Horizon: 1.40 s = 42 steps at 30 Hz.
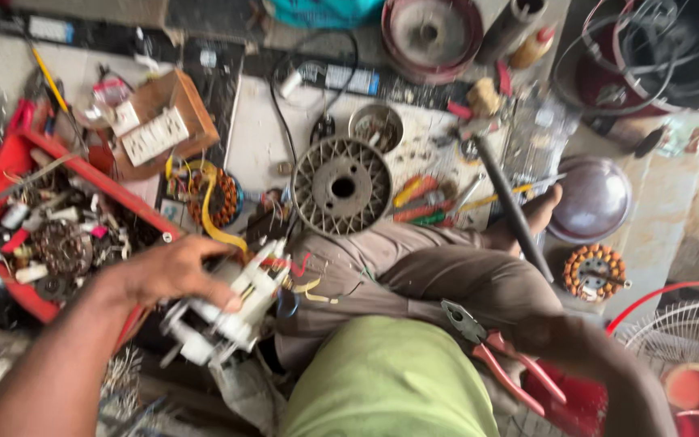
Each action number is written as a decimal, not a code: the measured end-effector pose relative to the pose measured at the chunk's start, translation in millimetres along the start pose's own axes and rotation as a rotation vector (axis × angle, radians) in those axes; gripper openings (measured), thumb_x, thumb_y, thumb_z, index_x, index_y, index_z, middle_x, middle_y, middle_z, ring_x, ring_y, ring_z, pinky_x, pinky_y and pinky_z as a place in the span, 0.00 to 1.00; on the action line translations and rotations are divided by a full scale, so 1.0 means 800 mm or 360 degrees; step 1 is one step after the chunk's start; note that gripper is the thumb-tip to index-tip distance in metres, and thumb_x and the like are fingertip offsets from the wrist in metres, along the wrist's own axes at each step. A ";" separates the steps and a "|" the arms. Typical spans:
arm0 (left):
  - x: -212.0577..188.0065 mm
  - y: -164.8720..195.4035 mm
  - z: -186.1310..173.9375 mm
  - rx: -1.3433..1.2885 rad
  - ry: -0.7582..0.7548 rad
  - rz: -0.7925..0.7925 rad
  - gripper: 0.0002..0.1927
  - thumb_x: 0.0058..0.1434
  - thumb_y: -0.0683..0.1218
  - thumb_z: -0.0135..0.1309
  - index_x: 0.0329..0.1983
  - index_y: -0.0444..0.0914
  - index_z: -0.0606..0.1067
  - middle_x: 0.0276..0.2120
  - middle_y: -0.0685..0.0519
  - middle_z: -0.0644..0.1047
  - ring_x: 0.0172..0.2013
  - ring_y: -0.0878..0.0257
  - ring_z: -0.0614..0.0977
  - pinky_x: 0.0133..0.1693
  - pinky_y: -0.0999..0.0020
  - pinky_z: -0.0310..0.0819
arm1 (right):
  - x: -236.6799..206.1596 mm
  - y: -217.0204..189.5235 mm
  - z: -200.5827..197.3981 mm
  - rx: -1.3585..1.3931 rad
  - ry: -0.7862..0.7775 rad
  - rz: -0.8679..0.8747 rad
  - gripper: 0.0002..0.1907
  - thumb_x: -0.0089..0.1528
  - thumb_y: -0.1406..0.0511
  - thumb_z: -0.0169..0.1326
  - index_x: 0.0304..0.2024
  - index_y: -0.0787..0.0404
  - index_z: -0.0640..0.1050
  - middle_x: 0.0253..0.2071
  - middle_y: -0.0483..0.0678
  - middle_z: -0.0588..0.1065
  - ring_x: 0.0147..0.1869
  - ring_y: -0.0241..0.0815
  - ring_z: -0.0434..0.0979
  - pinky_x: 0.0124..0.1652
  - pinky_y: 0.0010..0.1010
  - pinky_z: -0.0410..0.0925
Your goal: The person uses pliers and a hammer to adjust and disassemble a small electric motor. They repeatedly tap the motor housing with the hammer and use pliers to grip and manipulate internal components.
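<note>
left hand [175, 271] reaches in from lower left, fingers clamped on white motor part [224, 320] beside the knee | right hand [560, 336] at lower right, closed on red pliers [499, 356] over the lap, tips toward the motor part | floor: metal rotor [342, 185], red tray [10, 154], copper stator [595, 272], fan guard [681, 328]

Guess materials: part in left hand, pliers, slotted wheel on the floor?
Part in the left hand: looks like white moulded plastic, matte, with coloured wires. Pliers in the right hand: dull grey steel jaws, red coated handles. Wheel: probably cast metal, grey and unpainted.
</note>
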<state>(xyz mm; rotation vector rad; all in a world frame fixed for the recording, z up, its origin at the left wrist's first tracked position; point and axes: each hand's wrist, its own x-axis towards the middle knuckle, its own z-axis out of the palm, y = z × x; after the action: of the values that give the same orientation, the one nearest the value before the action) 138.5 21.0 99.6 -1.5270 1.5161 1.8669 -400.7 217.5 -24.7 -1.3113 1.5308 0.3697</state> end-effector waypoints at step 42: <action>0.146 0.139 -0.053 -0.0968 0.0479 -0.0395 0.45 0.57 0.73 0.46 0.63 0.35 0.71 0.54 0.39 0.78 0.48 0.45 0.79 0.43 0.49 0.79 | 0.251 -0.162 -0.100 0.0528 0.1168 0.0476 0.29 0.56 0.50 0.66 0.49 0.62 0.76 0.48 0.62 0.76 0.55 0.64 0.77 0.52 0.52 0.71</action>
<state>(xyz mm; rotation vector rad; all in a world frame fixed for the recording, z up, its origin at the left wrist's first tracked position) 31.8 -102.7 64.9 -2.2238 0.8169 2.1238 -301.2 2.0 -110.6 -0.9930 2.2948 -0.2158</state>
